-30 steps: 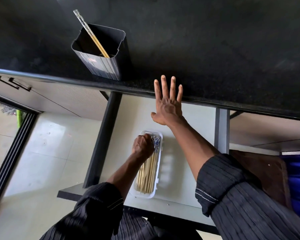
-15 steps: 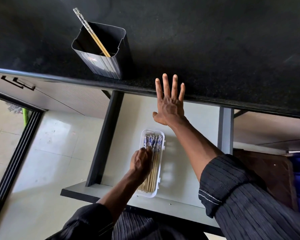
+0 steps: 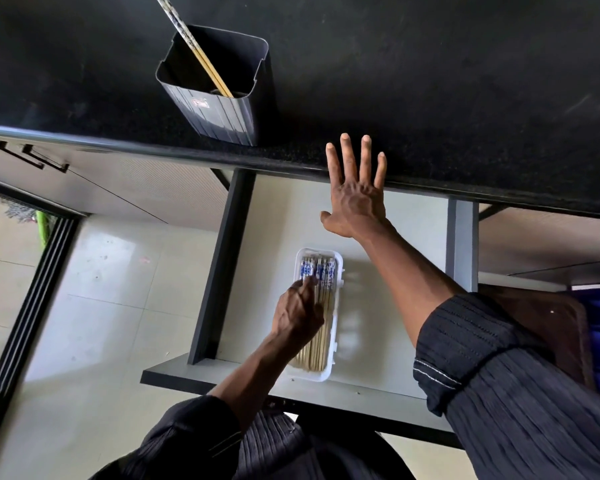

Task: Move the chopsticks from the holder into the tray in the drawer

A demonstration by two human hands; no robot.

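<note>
Your left hand (image 3: 297, 315) slides nearer over the pale wooden chopsticks (image 3: 324, 323) in the white plastic tray (image 3: 335, 341), grip unclear; right hand (image 3: 355, 199) spread flat; 2 sticks (image 3: 201, 57) wait in the dark plastic holder (image 3: 219, 116).

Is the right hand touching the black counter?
Touching. The head view shows the right hand with straight fingers lying flat on the front edge of the counter, with no gap visible.

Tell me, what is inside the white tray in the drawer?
A row of chopsticks with blue-patterned ends. The left hand covers part of them; the floor of the tray is hidden.
</note>
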